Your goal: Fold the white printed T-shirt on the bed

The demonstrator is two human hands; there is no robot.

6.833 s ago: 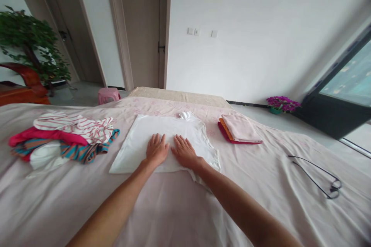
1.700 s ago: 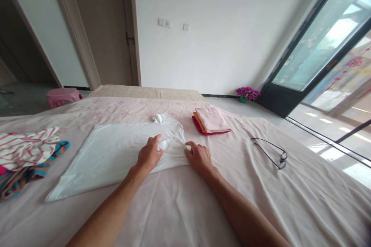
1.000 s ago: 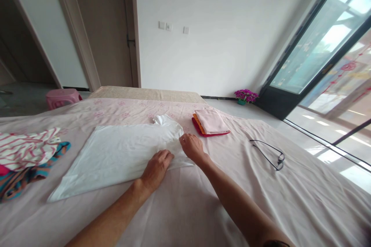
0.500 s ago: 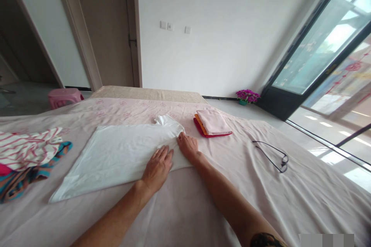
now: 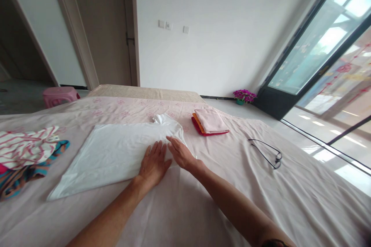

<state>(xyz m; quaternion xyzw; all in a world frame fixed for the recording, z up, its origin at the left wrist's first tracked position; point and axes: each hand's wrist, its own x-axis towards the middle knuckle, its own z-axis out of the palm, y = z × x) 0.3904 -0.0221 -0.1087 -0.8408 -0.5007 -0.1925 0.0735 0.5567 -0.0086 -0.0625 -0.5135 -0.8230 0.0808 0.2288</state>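
Note:
A white T-shirt (image 5: 116,150) lies flat on the pale pink bedsheet (image 5: 232,200), its sleeve and neck end towards the right. My left hand (image 5: 154,164) rests flat on the near edge of the shirt, fingers spread and pointing away from me. Just right of it, my right hand (image 5: 180,152) is on the shirt near the neck end, fingers stretched out and tilted on its edge. Neither hand grips the cloth.
Beyond my right hand sits a stack of folded cloths (image 5: 211,121), pink over orange and red. Eyeglasses (image 5: 274,156) lie to the right. A striped crumpled garment (image 5: 29,148) is heaped at left. A pink stool (image 5: 60,96) and flowerpot (image 5: 240,102) stand on the floor.
My right hand has moved left and away from the shirt's neck edge, its fingers straightening. My left hand has shifted slightly left and lies flat. The view has turned slightly right.

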